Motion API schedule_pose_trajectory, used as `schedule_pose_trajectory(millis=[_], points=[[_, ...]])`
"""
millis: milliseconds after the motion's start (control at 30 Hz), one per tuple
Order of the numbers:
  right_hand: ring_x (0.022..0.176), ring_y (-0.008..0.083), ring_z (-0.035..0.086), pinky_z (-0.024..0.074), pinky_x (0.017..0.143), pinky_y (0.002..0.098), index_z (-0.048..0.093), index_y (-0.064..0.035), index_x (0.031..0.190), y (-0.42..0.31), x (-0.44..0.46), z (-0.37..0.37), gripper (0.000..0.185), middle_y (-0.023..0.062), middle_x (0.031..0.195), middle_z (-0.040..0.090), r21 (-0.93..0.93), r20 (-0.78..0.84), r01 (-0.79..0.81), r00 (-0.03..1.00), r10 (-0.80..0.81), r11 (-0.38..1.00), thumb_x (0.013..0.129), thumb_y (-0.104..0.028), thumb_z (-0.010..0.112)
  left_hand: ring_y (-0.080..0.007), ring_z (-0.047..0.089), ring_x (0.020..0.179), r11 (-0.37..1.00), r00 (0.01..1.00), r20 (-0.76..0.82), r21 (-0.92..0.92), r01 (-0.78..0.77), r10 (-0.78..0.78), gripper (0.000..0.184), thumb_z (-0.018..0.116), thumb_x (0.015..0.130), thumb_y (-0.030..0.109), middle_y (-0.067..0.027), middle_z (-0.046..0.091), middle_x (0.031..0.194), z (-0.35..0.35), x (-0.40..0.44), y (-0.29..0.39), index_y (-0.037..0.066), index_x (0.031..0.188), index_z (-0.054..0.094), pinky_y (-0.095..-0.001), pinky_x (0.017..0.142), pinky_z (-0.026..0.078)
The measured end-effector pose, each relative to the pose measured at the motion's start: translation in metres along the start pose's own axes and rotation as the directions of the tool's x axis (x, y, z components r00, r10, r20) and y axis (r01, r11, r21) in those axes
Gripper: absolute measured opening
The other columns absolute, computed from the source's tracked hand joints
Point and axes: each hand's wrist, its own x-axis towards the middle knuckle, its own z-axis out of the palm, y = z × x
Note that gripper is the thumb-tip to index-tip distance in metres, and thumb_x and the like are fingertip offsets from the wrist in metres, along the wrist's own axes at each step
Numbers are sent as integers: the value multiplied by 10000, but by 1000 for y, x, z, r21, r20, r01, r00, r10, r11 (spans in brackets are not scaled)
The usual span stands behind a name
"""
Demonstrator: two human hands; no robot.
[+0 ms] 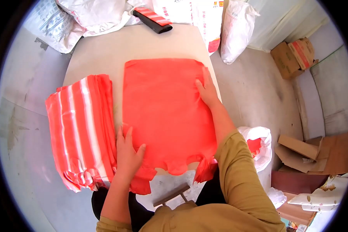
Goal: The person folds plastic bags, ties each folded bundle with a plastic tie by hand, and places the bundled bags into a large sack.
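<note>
A red plastic vest-style bag (168, 112) lies spread flat on the table (100, 50), its cut handle end hanging over the near edge. My left hand (128, 152) rests on the bag's lower left edge, fingers stretched out and thumb apart. At the upper right edge, my right hand (207, 89) lies on the plastic with its fingers extended. Left of the bag is a thick stack of folded red bags with white stripes (79, 127). My left forearm passes just beside that stack.
A black roll with red-and-white striped plastic (152, 20) lies at the table's far edge, before white sacks (96, 15). On the floor to the right are an open white sack (261, 145) with red plastic inside and cardboard boxes (336, 152). More boxes (290, 58) stand farther back.
</note>
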Motion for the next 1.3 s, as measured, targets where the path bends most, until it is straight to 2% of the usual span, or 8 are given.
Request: schedule_pose_trajectory(millis=[300,400,500,700,800,900,1000,1300], points=[[1545,353,180,180,1250,427,303,-45,1576,-13,-4,0,660,188,1660,221,-126,43,76,997,-71,989,1030,-326,547,-445,284,1476,998,1000,27,56,-14,13,658,751,849,141,-297,245,1598,-1,-1,-6,-7,1434,488,-477,1204,283],[1533,364,210,193,1247,445,375,-71,1544,-41,-25,-1,624,181,1641,268,-347,39,334,939,-342,876,1013,-334,570,-464,297,1460,985,994,59,147,-96,88,664,761,840,148,-303,222,1601,0,-4,-8,5,1433,499,-499,1191,298],[1500,377,272,241,1223,467,432,-103,1509,-56,-61,1,578,164,1616,322,-456,500,454,842,-202,765,993,-296,604,-458,285,1470,963,991,76,242,-122,106,654,759,841,137,-294,223,1606,3,-7,-4,16,1433,509,-499,1196,297],[1321,354,515,393,1111,457,538,-116,1442,-85,-96,-52,515,175,1419,570,-182,335,135,940,-68,974,975,-322,606,-424,327,1463,903,938,104,253,-346,331,594,757,847,151,-221,416,1532,1,-14,23,44,1393,552,-497,1181,330],[1208,330,594,467,1030,414,570,-112,1405,-81,-137,-76,459,183,1287,643,-169,611,157,791,-21,973,974,-266,605,-398,376,1441,851,826,261,27,-524,500,530,773,832,181,-174,516,1459,10,-24,38,48,1317,605,-499,1162,359],[1182,298,609,491,993,396,543,-90,1423,-89,-175,-104,472,177,1299,633,25,774,-187,626,99,982,977,-236,601,-383,403,1425,789,724,359,-62,-611,589,507,812,786,212,-160,550,1416,27,-35,46,44,1232,641,-491,1148,380],[1181,274,610,503,967,378,458,-96,1496,-104,-208,-111,548,172,1373,582,232,283,-608,789,545,759,981,-224,597,-385,412,1411,767,700,379,-42,-641,606,541,862,716,251,-172,534,1405,36,-42,50,32,1159,642,-497,1131,398],[1261,208,527,449,1056,366,321,-78,1574,-74,-252,-87,669,104,1517,400,74,266,-335,915,305,939,982,-158,621,-413,431,1357,711,674,337,17,-703,658,604,920,611,237,-195,507,1377,47,-43,49,20,1066,587,-479,1120,408]])
